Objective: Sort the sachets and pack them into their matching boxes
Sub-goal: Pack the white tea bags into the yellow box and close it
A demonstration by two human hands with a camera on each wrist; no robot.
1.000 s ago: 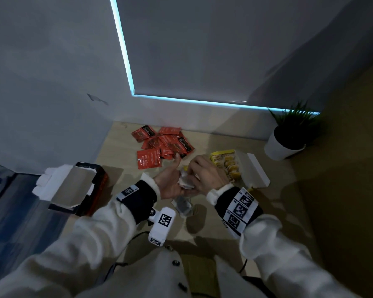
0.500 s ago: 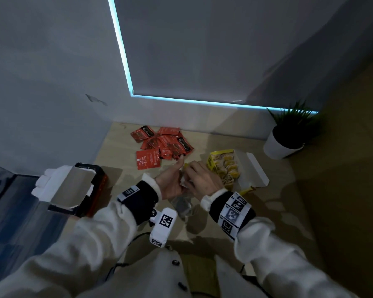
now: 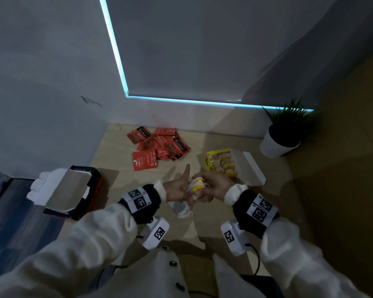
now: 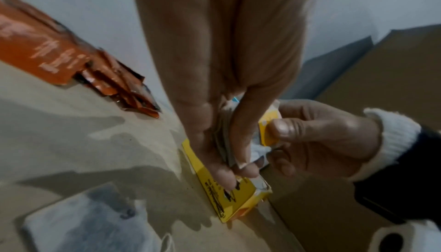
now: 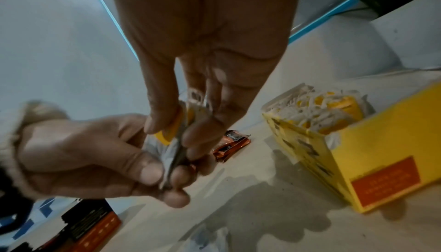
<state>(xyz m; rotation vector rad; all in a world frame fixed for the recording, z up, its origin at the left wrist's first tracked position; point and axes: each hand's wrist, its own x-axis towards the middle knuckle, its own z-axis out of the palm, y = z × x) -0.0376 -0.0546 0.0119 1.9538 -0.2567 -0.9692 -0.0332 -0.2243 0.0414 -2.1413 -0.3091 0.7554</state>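
Observation:
Both hands meet over the table's middle around a small stack of white and yellow sachets [image 3: 196,186]. My left hand [image 3: 186,191] pinches the stack [image 4: 225,142] between thumb and fingers. My right hand [image 3: 204,188] grips the same stack [image 5: 175,137] from the other side, its thumb [image 4: 282,127] on a yellow tag. The open yellow box [image 3: 221,162], partly filled with matching sachets, stands just right of the hands. A pile of red sachets [image 3: 159,145] lies further back. The open red and black box [image 3: 88,190] sits at the left edge.
One white sachet [image 3: 181,208] lies flat on the table under the hands. A potted plant [image 3: 278,143] stands in the back right corner. The wall runs close behind the red pile. The table's left edge lies beside the red and black box.
Both hands have shifted slightly right toward the yellow box, still holding the stack. My right forearm has swung outward, and the yellow tags now show between the hands.

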